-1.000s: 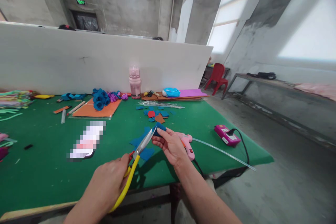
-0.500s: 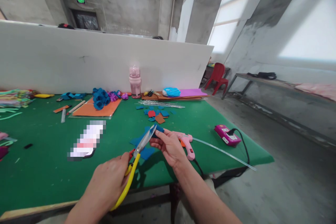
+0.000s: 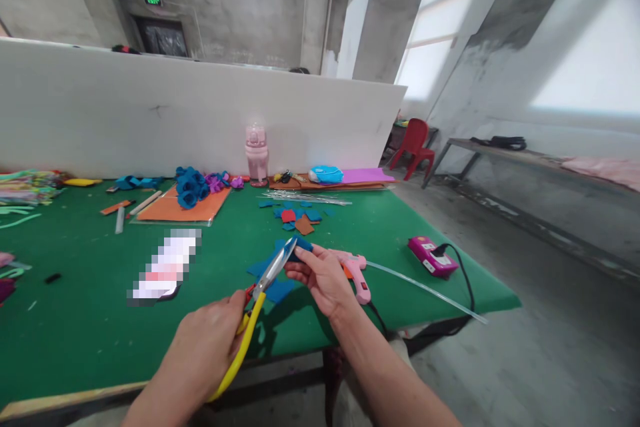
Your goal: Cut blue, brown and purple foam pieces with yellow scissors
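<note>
— Which way do the scissors (image 3: 274, 270) run?

— Long axis slants from the lower middle of the frame up and to the right, tips at the blue felt piece (image 3: 301, 248), low and centre above the green table (image 3: 90, 320).

— And the hands?

— Left hand (image 3: 210, 347) is wrapped around the yellow handles. Right hand (image 3: 325, 277) pinches the felt between thumb and fingers.

— Any containers?

— A pink bottle (image 3: 257, 153) stands upright at the white partition (image 3: 125, 120); I can't tell what's in it.

— Anything readable?

— The green sign (image 3: 153, 0), upper left, is too small to read.
</note>
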{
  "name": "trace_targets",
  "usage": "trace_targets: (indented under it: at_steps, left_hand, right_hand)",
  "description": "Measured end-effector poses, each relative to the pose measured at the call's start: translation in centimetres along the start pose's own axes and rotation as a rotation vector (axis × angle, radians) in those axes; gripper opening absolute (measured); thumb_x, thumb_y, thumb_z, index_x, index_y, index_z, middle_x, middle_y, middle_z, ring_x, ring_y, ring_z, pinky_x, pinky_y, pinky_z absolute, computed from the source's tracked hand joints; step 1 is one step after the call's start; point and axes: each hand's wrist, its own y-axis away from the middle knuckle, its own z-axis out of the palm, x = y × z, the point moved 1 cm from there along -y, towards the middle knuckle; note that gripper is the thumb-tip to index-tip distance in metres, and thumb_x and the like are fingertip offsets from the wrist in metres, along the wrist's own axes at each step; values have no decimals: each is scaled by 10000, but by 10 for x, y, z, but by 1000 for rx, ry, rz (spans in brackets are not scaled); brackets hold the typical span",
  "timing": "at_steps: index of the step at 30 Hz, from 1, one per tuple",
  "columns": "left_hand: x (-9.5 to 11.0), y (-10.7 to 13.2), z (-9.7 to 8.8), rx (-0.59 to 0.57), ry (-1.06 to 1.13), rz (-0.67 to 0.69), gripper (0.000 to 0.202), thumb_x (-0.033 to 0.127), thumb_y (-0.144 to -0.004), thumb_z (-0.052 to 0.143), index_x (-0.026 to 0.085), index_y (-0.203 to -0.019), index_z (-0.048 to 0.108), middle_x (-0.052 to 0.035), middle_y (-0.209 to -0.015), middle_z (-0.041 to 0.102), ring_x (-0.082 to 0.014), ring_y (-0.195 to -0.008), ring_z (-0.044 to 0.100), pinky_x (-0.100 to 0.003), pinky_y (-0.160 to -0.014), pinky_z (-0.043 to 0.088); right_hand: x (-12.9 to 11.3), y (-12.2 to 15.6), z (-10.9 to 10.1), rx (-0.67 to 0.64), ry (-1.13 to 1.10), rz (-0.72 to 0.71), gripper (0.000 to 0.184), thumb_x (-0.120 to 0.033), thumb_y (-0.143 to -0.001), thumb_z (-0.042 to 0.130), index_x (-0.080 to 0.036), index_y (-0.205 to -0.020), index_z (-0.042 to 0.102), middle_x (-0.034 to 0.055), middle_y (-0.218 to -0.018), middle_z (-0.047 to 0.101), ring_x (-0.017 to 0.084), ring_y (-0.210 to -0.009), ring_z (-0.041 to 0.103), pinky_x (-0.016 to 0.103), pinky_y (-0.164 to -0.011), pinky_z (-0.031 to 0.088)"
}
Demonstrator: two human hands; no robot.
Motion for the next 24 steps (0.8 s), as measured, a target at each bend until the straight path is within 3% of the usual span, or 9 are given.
trace_targets:
  at_steps: [24]
  left_hand:
    - [0,3,-5,8,-7,11,288,140,-844,328,157,-1060,516,-133,-924,688,-304,-831,662,-356,-643,458]
  right_hand:
    - [0,1,-1,-20,38,-1,324,-301,-571,811,-115,-783,653,30,-647,700,117,-517,661,175,-502,547]
